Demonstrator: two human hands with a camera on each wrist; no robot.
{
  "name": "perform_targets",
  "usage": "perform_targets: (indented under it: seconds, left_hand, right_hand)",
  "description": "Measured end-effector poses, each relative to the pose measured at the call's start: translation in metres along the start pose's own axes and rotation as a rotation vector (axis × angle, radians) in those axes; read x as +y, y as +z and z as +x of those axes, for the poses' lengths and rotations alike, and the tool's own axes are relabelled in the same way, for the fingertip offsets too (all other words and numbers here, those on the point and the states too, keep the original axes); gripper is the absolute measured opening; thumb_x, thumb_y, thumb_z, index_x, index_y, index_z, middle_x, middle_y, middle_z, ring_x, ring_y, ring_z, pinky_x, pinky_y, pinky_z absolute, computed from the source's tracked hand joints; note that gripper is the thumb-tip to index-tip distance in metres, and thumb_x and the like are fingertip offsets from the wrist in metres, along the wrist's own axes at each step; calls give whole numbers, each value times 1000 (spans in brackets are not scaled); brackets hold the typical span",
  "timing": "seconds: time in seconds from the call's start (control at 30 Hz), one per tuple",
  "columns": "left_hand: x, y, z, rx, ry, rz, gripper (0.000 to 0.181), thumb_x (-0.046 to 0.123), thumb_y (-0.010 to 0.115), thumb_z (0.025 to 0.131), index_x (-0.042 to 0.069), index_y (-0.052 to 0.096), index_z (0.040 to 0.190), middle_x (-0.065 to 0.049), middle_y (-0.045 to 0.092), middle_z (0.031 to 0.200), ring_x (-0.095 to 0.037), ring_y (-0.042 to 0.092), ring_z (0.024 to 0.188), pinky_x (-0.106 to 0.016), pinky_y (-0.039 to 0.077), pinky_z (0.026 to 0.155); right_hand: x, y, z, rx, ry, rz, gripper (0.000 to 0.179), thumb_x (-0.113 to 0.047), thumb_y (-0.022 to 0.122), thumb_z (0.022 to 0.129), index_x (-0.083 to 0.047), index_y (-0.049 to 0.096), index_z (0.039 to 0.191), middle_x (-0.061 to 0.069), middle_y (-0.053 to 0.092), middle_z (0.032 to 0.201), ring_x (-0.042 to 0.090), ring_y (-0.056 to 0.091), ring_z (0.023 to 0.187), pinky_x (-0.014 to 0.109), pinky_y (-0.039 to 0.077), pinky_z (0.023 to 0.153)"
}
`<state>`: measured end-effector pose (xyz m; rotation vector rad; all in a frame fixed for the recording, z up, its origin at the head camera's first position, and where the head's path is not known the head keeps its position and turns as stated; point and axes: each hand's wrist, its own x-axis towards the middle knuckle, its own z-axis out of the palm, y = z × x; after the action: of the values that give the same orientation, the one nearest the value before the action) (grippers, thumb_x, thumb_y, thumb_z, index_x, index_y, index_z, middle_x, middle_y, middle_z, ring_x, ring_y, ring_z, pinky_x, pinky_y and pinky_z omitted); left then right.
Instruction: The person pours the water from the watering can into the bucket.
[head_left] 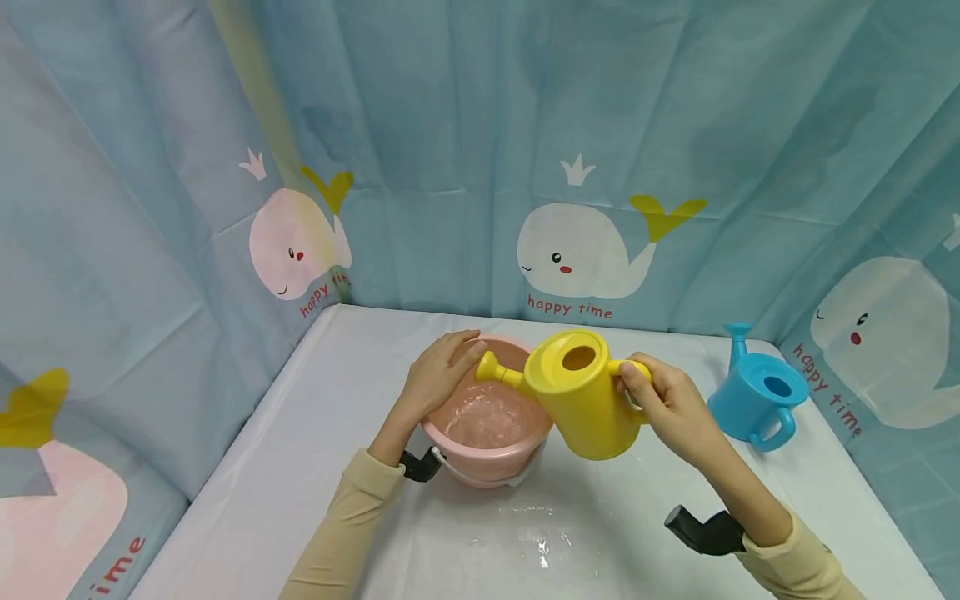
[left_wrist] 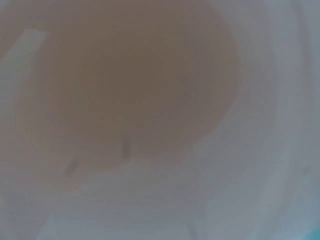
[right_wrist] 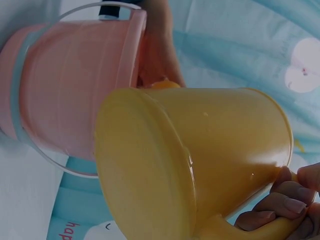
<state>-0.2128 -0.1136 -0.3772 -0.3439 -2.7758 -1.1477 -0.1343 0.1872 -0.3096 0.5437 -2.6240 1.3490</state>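
One raised can: I see the yellow watering can (head_left: 581, 408) in the air, its spout (head_left: 512, 378) above the pink bucket (head_left: 486, 467).
Right hand (head_left: 667, 404): curled firmly round the can's handle (right_wrist: 270, 231).
Left hand (head_left: 438, 375): at the bucket's left side, near the spout; gripping or not, I cannot tell.
Bucket inside: water (head_left: 487, 421).
Blue can (head_left: 753, 398): standing at right.

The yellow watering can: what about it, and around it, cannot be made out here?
Yellow watering can, whether it holds water: head view, inside too shaded.
Pink bucket, right of rim: head view, behind the can.
Spout, mostly: right wrist view, behind the can.
Right hand, partly: right wrist view, right edge.
Left wrist view: too blurred throughout.
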Motion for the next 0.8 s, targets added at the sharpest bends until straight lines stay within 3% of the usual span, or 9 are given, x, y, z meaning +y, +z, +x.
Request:
perform_targets:
  seconds: [0.8]
  left_hand:
    - [-1,0,0,9,14,-12,64,64,34,90,21,48,136,0,46,140,-26,39,131,-57,31,103]
  right_hand:
    - [-1,0,0,-2,-5,-12,23,-19,43,99,-4,55,88,4,51,77,19,53,75,29,56,63]
